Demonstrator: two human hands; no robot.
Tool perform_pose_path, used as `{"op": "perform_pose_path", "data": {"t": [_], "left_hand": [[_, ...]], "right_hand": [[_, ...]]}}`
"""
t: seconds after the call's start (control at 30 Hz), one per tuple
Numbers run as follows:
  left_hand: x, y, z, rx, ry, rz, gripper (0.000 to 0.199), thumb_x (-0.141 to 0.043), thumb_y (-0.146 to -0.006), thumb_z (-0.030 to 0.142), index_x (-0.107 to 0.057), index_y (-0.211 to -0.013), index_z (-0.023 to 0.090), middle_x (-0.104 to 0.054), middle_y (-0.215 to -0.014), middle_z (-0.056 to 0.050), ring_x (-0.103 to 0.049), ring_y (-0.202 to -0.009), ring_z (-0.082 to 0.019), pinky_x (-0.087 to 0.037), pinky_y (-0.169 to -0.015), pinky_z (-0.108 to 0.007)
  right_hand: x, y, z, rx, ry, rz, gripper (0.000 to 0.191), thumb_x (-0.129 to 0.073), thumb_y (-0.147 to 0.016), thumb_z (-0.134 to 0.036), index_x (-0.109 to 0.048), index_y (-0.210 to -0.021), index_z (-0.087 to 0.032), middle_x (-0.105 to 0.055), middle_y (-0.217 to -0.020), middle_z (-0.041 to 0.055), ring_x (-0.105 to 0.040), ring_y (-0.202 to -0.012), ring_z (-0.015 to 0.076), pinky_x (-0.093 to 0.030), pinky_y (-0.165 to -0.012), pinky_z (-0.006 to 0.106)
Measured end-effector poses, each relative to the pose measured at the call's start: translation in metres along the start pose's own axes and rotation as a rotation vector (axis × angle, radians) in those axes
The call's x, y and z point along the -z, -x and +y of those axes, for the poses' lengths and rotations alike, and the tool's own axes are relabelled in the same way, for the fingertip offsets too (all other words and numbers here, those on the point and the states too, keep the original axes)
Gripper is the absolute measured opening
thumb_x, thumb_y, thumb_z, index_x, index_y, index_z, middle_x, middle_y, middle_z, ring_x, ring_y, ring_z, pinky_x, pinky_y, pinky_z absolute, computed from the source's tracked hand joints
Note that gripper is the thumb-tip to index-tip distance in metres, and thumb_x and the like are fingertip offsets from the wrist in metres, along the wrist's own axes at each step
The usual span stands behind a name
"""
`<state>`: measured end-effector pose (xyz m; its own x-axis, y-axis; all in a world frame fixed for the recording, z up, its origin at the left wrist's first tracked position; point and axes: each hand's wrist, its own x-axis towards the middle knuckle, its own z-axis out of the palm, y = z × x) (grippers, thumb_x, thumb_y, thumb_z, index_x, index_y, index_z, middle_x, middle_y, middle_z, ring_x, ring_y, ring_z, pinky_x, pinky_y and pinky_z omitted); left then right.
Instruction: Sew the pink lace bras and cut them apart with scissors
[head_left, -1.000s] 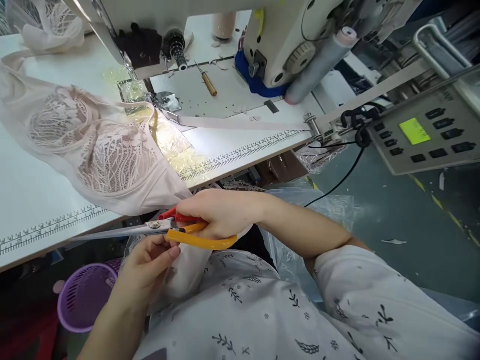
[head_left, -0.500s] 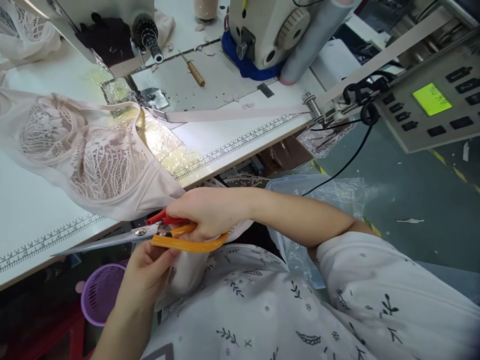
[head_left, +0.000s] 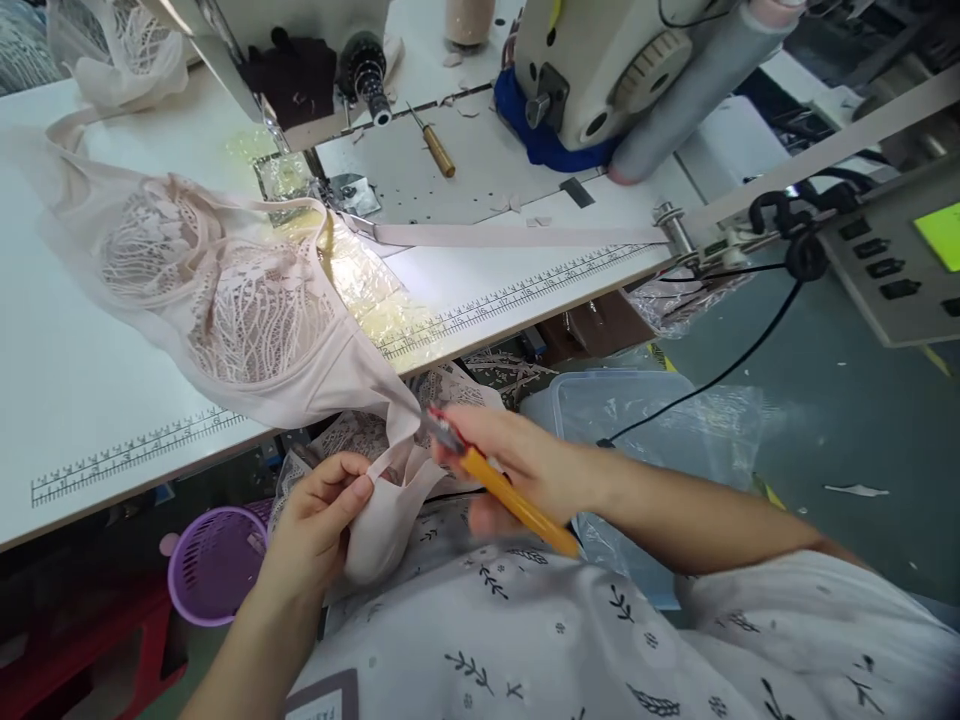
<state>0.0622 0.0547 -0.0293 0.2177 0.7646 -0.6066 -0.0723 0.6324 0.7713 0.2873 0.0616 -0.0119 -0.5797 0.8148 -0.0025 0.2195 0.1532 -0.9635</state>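
Note:
A pale pink lace bra (head_left: 262, 320) lies across the white table, its near end hanging over the front edge. My left hand (head_left: 319, 515) pinches a thin pale strap at the edge of the hanging fabric (head_left: 386, 520). My right hand (head_left: 517, 465), slightly blurred, is closed on scissors (head_left: 517, 500) with orange and red handles. The scissors' metal part is next to the bra's hanging end; their blades are mostly hidden or blurred. Under the sewing machine head, the bra's upper edge meets a flat pink elastic band (head_left: 517, 236).
A sewing machine (head_left: 577, 80) stands at the back, with a wooden-handled awl (head_left: 437, 150) on its bed. A purple basket (head_left: 176, 575) is below left, a clear plastic bin (head_left: 559, 400) below right. A control panel (head_left: 885, 255) juts in at right.
My right hand has moved right with the scissors, which have turned from pointing left to pointing up-left. My left hand now pinches the strap. The view has shifted.

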Motion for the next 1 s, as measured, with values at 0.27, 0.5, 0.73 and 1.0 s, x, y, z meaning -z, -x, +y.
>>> {"op": "perform_pose_path", "data": {"t": [0.27, 0.5, 0.73, 1.0], "left_hand": [[0.001, -0.003, -0.005, -0.012, 0.006, 0.011, 0.03, -0.08, -0.059, 0.039, -0.063, -0.067, 0.016, -0.064, -0.064, -0.002, -0.054, -0.055, -0.012, -0.041, -0.051, -0.019], [-0.007, 0.0, -0.008, -0.052, 0.008, 0.037, 0.029, -0.079, -0.062, 0.036, -0.06, -0.067, 0.015, -0.054, -0.056, 0.004, -0.043, -0.047, -0.007, -0.032, -0.044, -0.016], [-0.012, 0.004, -0.01, -0.085, -0.034, 0.109, 0.031, -0.079, -0.059, 0.038, -0.058, -0.064, 0.015, -0.05, -0.054, 0.005, -0.039, -0.047, -0.006, -0.029, -0.044, -0.017], [-0.011, -0.001, -0.012, -0.072, -0.023, 0.093, 0.032, -0.079, -0.06, 0.038, -0.057, -0.064, 0.015, -0.051, -0.054, 0.005, -0.039, -0.047, -0.006, -0.03, -0.045, -0.016]], "right_hand": [[-0.013, 0.043, 0.024, -0.351, 0.248, -0.401, 0.043, -0.05, -0.082, -0.056, -0.032, -0.066, -0.02, -0.041, -0.064, -0.0019, -0.037, -0.057, 0.0108, -0.033, -0.055, 0.024], [-0.021, 0.034, 0.022, -0.327, 0.216, -0.382, 0.045, -0.048, -0.083, -0.059, -0.033, -0.067, -0.02, -0.043, -0.064, -0.0017, -0.038, -0.055, 0.0106, -0.03, -0.052, 0.023], [-0.029, 0.027, 0.019, -0.328, 0.263, -0.35, 0.044, -0.049, -0.084, -0.057, -0.032, -0.065, -0.02, -0.043, -0.06, -0.0024, -0.035, -0.051, 0.0101, -0.026, -0.048, 0.023], [-0.035, 0.025, 0.018, -0.405, 0.265, -0.309, 0.042, -0.053, -0.084, -0.051, -0.034, -0.064, -0.02, -0.043, -0.059, -0.003, -0.034, -0.05, 0.0099, -0.024, -0.048, 0.024]]}}
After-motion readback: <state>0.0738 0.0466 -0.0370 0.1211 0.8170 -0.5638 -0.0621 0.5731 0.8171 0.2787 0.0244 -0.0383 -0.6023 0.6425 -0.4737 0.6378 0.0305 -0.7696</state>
